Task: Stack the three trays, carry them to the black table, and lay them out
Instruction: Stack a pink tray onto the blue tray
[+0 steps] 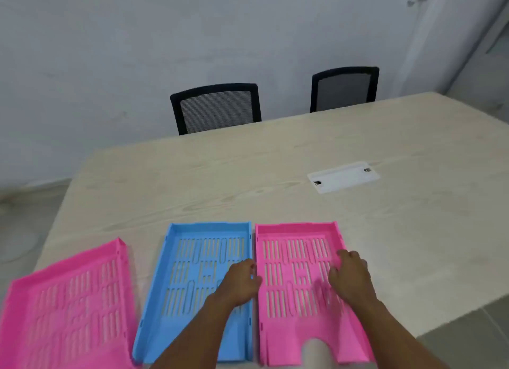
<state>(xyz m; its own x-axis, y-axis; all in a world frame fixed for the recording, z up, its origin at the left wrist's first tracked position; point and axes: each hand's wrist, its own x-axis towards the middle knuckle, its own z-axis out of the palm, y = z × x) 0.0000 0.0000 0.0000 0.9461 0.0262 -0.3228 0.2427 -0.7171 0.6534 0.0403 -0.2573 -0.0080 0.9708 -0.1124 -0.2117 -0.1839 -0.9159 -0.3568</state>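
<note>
The right pink tray (300, 280) lies on the pale wooden table (248, 176) between both hands: left hand (241, 282) curled over its left rim, right hand (351, 276) gripping its right rim; a blue tray (198, 286) lies under the left forearm, another pink tray (68, 305) beyond

Both forearms bare, no sleeves, watch or rings visible (hands (296, 279) slightly motion-blurred).

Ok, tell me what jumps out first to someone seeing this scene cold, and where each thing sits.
Three slotted trays line the near edge of the pale wooden table: the left pink tray, the blue tray in the middle, and the right pink tray. Both hands are at that right one, the left hand on its left wall and the right hand on its right side. Two black mesh chairs stand behind the table.
</note>
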